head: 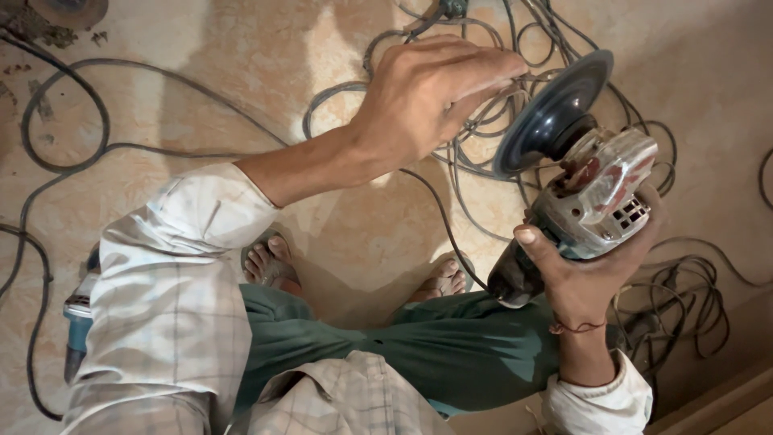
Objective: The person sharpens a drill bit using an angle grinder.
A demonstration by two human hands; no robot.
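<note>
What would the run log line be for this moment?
right hand: holds grinder, disc up | left hand: fingertips at disc rim | floor: tangled cables | second tool by left sleeve

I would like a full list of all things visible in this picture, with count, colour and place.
angle grinder: one, grey and worn, held at right
backing disc: one, dark blue-black, on the grinder's head
cables: many, dark, tangled on the floor at top right
second power tool: one, blue, on the floor at left, partly hidden
floor: beige, dusty
feet: two, bare, centre
right hand: grips the grinder's body
left hand: fingers at the disc's edge
</note>
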